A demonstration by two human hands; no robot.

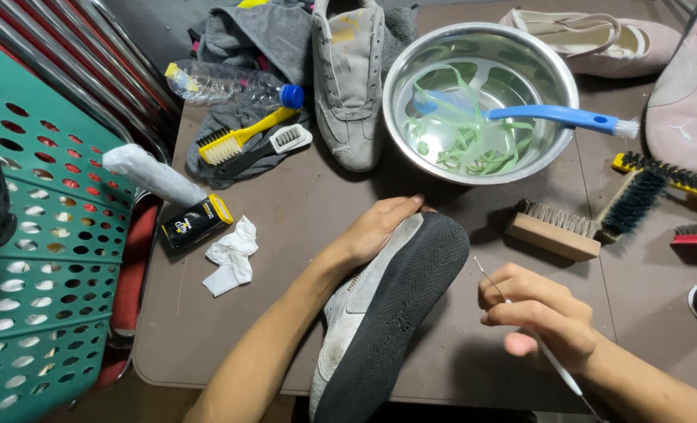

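Now | steel bowl (556, 66): green laces (466, 141), blue brush (552, 116) | left hand (376, 227): sneaker (387, 313)

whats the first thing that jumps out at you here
The grey shoe at bottom centre, tipped on its side with its black sole facing up, steadied by the left hand while the right hand holds a thin white pick beside it. Behind them, a steel bowl holds green laces with a blue brush across its rim.
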